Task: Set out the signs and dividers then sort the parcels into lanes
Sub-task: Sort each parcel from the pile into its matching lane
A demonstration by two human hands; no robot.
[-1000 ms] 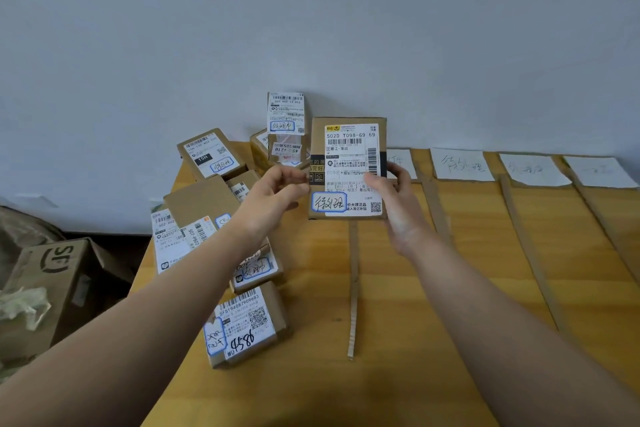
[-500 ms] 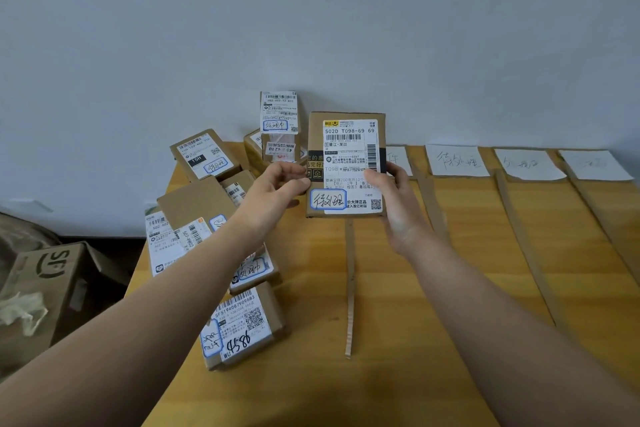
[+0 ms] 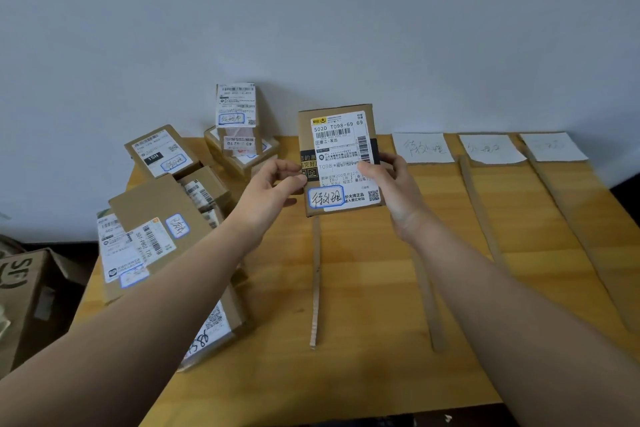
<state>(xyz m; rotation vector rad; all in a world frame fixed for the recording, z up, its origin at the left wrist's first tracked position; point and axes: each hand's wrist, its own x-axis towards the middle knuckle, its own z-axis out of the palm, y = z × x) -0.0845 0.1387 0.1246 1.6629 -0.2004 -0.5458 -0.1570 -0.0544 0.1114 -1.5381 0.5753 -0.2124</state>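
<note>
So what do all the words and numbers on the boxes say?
"502D T098-69 69" and "T098": held parcel, between both hands.
"15H": black tag on back-left parcel.
"SF", upside down: floor carton.
Handwriting on the paper signs and the other labels' small print: too blurred to read.

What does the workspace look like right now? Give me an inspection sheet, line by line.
Surface: wooden table against a pale wall.
Job's things: held parcel, label facing the camera; parcel pile on the table's left; three paper signs along the far edge; cardboard divider strips running front to back.
Clutter: nothing seen on the table beyond these.
Grippers: left hand and right hand grip the held parcel by its side edges, above the table.
Cables: nothing seen.
Surroundings: open cardboard box on the floor at left.
</note>
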